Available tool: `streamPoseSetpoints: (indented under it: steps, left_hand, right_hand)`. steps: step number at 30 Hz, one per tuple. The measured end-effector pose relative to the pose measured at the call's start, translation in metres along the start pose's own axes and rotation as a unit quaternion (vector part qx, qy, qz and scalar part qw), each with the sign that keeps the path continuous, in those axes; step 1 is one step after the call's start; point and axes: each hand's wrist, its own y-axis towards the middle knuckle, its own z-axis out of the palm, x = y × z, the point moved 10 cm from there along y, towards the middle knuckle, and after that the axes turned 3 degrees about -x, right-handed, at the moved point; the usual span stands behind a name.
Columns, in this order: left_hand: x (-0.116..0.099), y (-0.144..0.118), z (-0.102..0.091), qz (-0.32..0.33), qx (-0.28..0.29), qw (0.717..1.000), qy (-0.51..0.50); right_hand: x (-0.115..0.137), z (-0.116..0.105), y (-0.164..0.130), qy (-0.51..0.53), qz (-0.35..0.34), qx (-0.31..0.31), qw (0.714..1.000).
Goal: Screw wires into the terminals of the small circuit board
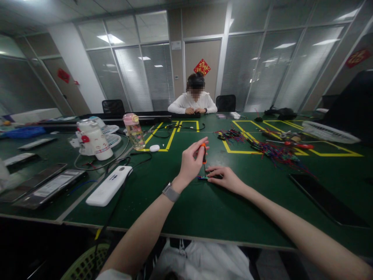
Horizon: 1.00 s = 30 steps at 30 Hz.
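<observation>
The left hand [190, 161] grips an orange screwdriver [203, 152] upright. At its four o'clock, the right hand [225, 179] presses flat on a small part [203, 177].

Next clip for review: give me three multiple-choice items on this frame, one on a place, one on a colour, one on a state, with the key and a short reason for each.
1. Where does the small part lie?
A. on the green table
B. in a basket
C. on a chair

2. What colour is the screwdriver handle?
A. blue
B. orange
C. white

3. What is the right hand doing?
A. lifted in the air
B. pressing flat on the table beside the part
C. holding a bottle

Key: 1 A, it sits on the table; 2 B, orange shows between the left hand fingers; 3 B, its fingers rest against the part.
</observation>
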Motion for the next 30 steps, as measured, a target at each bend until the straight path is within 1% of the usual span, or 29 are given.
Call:
streamPoseSetpoints:
  steps: [2, 4, 9, 13, 16, 18, 20, 22, 23, 26, 30]
  left_hand:
    - [0.001, 0.001, 0.002, -0.008, 0.011, 1.000, -0.026]
    - [-0.002, 0.002, 0.001, -0.004, 0.005, 1.000, -0.023]
    - [-0.009, 0.004, -0.011, 0.014, -0.044, 0.997, 0.057]
    - [-0.010, 0.006, -0.017, 0.022, -0.058, 0.994, 0.095]
    - [-0.007, 0.007, -0.017, 0.019, -0.046, 0.993, 0.106]
    - [-0.003, 0.008, -0.013, 0.010, -0.028, 0.997, 0.076]
    - [0.003, 0.008, -0.010, -0.008, -0.016, 1.000, 0.018]
    - [0.008, 0.008, -0.008, -0.025, -0.013, 0.999, -0.022]
    - [0.009, 0.008, -0.008, -0.029, -0.015, 0.999, -0.025]
    - [0.006, 0.008, -0.011, -0.018, -0.031, 0.999, 0.009]
    - [-0.005, 0.007, -0.016, 0.019, -0.054, 0.994, 0.091]
  right_hand:
    - [-0.001, 0.000, 0.000, 0.003, -0.004, -0.002, 1.000]
    - [-0.002, 0.000, 0.000, 0.005, -0.008, -0.004, 1.000]
    - [-0.003, 0.000, 0.000, 0.005, -0.010, -0.006, 1.000]
    - [-0.001, 0.000, 0.000, 0.001, -0.004, -0.003, 1.000]
    - [0.000, 0.000, 0.000, -0.002, -0.004, -0.002, 1.000]
    - [0.001, 0.000, 0.000, -0.002, -0.006, -0.002, 1.000]
    - [0.001, 0.000, 0.000, -0.003, -0.004, -0.001, 1.000]
    - [0.000, 0.000, 0.000, -0.001, 0.001, -0.001, 1.000]
    - [-0.001, 0.000, 0.000, 0.000, 0.005, -0.001, 1.000]
    - [-0.003, 0.001, 0.000, 0.007, 0.016, -0.001, 1.000]
    - [-0.006, -0.001, 0.001, 0.014, 0.025, -0.008, 1.000]
